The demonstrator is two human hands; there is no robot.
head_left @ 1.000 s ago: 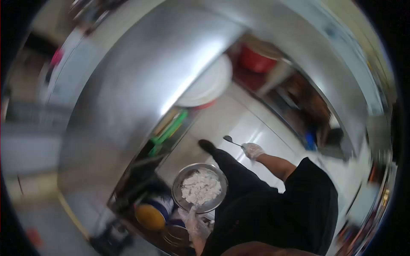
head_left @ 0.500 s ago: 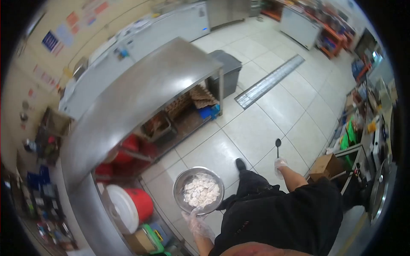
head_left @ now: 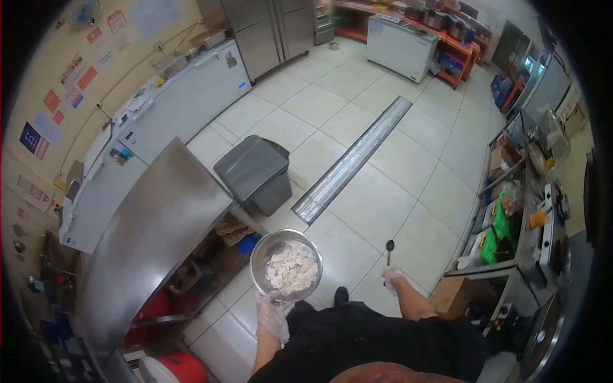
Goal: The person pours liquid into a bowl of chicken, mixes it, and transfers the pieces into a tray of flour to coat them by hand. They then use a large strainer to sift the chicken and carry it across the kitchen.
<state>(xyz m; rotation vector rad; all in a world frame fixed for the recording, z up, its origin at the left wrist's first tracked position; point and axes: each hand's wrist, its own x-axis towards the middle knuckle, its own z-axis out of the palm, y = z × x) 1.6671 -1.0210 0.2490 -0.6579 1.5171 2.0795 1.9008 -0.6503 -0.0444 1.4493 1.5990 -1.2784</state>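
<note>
My left hand (head_left: 271, 309), in a clear plastic glove, grips the near rim of a round metal bowl (head_left: 255, 264). Inside the bowl lies a heap of pale, flour-coated pieces (head_left: 292, 267). Out to the right, my right hand (head_left: 392, 276), gloved the same way, is closed round the handle of a dark spoon (head_left: 389, 247). The spoon's head points away from me, over the floor tiles. Both arms are held apart, with the bowl in front of my left side.
A steel worktable (head_left: 159, 217) with a loaded lower shelf runs along my left. Beyond it stands a grey lidded bin (head_left: 252, 169). A metal drain grate (head_left: 357, 156) crosses the tiled floor. Cooking equipment and a cardboard box (head_left: 454, 297) line the right; white freezers (head_left: 172, 108) stand further off.
I have walked forward along the worktable, and the bin and drain grate are nearer. The bowl and spoon have come along, still in my hands.
</note>
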